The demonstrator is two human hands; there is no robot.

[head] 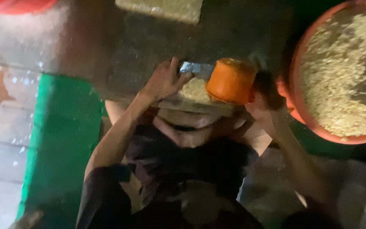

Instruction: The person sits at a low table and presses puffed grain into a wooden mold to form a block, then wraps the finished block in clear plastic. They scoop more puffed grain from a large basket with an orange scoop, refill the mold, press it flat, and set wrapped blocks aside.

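Orange cup (230, 81) above dark, wet floor (119, 46).

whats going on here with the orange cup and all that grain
A person's right hand tips an orange cup over a clear bag partly filled with pale grain, while the left hand holds the bag's edge open. A large orange basin of the same grain sits to the right. A green surface lies at left.

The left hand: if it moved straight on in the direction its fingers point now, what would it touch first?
Most likely the shiny foil edge of the small container of grain, just past the left hand fingertips. Depth is blurred, so contact may already exist.
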